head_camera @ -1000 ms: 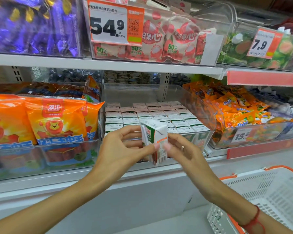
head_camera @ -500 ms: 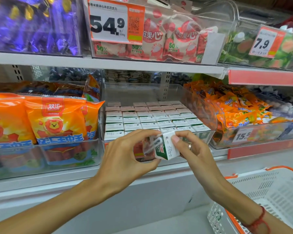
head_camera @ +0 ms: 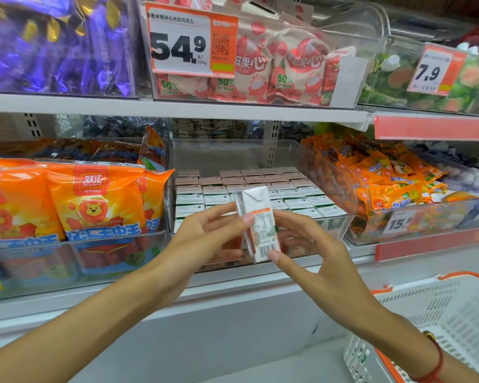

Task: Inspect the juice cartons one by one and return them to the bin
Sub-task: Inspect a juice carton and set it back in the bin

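Lower shelf (head_camera: 233, 280), left end: a clear bin holds orange sausage packs (head_camera: 94, 203) printed with a lion. Above them, on the upper shelf (head_camera: 177, 109), lie purple-wrapped sweets (head_camera: 53, 45). The left hand (head_camera: 205, 236) is raised in front of the lower shelf's front edge, fingers curled, its fingertips pinching the left side of a small juice carton (head_camera: 259, 225). The carton stands nearly upright in the air, barcode panel toward the camera, folded white top uppermost. Directly behind it, at the shelf's middle, the clear bin (head_camera: 340, 189) holds rows of like cartons (head_camera: 288, 189) packed upright, tops showing. A price card reading 54.9 (head_camera: 191, 42) hangs on the upper shelf's bin of pink sweet packets. The right hand (head_camera: 315, 250) grips the carton's right side, thumb tip at the lower corner beside the barcode; a red cord circles its wrist. Right of the carton bin, another clear bin holds small orange packets (head_camera: 398, 178). At the lower right corner stands a white basket (head_camera: 454, 313) with an orange rim.
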Demonstrator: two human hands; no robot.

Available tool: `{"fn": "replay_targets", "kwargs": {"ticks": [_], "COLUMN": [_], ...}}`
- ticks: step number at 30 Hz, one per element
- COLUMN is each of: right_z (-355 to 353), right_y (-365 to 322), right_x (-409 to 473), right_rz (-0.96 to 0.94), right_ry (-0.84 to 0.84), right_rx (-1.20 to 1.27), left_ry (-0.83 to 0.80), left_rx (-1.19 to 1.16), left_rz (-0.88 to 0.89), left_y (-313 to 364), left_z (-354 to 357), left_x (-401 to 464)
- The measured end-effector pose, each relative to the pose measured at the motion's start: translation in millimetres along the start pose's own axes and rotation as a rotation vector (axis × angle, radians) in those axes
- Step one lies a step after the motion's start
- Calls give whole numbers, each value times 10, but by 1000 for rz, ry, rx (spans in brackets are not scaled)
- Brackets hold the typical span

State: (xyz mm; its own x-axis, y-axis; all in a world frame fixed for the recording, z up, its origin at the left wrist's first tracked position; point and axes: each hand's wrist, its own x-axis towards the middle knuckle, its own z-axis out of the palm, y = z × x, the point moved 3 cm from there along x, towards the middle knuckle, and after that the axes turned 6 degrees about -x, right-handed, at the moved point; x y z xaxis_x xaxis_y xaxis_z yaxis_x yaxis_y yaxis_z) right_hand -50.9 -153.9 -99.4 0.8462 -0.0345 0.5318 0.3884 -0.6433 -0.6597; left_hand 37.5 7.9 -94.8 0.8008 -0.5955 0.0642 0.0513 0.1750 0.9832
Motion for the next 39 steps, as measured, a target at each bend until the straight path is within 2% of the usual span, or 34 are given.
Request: {"fn": "replay_targets", "kwargs": {"ticks": [5,10,14,19,23,26,29,31,35,39], "right_z": [-48,-47,2,-11,-14,21,41,36,-40,-39], "right_y": [-51,-75,-40,-18,28,51,44,40,40,44], "right_x": [57,126,135,102,88,76,69,71,67,28], "right_rz": [68,227,427,475,512,548,570,531,381,216], "right_ry": [13,167,115,80,2,-91,-115,-68,163,171], "right_rx": [91,339,410,464,468,629,725,632,237,4], "left_ry": [-21,40,97,100,71,85,76,43,59,61], "left_rx": [-53,-1,55,51,7,-90,-146,-123,-120,-127], "left_rz": [-82,-218,-276,-283,-227,-94,8,37,51,52], "left_y": [-4,-53,-117,-138,-132,-99,-42,-15,-4,-32], "left_z": [-71,-36,-33,-3,7,4,12,33,46,92], "left_x": [49,81,94,93,79,90,111,114,102,57]}}
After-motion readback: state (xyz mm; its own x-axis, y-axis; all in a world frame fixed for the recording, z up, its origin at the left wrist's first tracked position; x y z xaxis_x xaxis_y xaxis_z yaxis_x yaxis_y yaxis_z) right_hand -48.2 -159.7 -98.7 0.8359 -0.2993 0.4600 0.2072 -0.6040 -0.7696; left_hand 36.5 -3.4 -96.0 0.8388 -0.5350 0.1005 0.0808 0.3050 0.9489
